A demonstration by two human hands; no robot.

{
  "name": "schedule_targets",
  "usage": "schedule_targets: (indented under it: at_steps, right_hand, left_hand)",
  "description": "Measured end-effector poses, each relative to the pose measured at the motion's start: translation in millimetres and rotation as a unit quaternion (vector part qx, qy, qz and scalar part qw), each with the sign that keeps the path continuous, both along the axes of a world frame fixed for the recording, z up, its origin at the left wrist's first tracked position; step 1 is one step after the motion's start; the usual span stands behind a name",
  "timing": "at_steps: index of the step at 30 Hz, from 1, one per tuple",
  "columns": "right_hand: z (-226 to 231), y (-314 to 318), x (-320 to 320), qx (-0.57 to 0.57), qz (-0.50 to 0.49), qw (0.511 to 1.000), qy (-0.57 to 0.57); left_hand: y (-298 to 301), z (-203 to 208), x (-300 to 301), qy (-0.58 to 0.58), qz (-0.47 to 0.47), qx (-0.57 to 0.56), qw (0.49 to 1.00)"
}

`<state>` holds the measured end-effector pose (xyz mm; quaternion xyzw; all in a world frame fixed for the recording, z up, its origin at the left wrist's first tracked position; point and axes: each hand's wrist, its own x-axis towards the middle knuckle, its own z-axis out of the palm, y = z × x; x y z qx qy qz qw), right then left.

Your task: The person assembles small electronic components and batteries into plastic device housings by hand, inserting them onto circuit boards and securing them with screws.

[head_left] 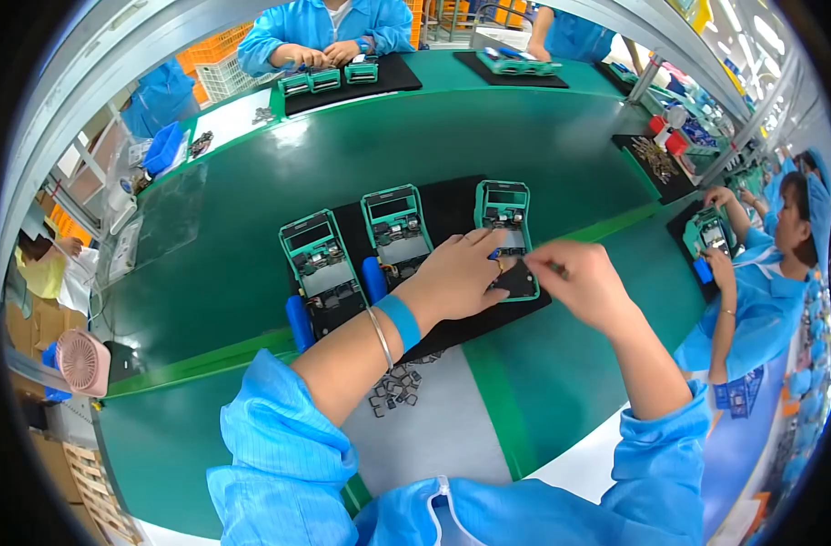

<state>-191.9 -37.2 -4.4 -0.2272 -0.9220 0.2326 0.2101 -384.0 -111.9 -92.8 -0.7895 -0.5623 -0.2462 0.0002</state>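
Three green-framed electronic device housings stand in a row on a black mat: the left one, the middle one and the right one. Blue cylinders hang beside the left housing and the middle housing. My left hand reaches over the right housing, fingers stretched out and thumb apart, resting on its lower part. A bit of blue shows at its fingertips. Just right of that, my right hand is closed in a pinch at the housing's edge; whatever it pinches is too small to make out.
Small dark square parts lie on a grey sheet near me. A pink fan stands at left, a blue bin behind it. Co-workers handle similar housings across the bench and at right. Metal parts lie at far right.
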Motion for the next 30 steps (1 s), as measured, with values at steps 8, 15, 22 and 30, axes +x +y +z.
schedule_targets:
  at_steps: [8, 15, 22, 30]
  right_hand:
    - [-68, 74, -20, 0.335, 0.048, 0.940, 0.041]
    - [-71, 81, -38, 0.379, 0.090, 0.921, -0.023]
    - [-64, 82, -42, 0.415, 0.126, 0.898, -0.072]
    - [-55, 83, -50, 0.438, 0.118, 0.885, -0.105]
  left_hand:
    - [-9, 7, 21, -0.002, 0.150, -0.014, 0.989]
    - [-6, -17, 20, 0.011, 0.164, 0.070, 0.984]
    - [-5, -19, 21, -0.013, 0.162, 0.046, 0.986]
    - [-6, -19, 23, -0.006, 0.174, 0.045, 0.984]
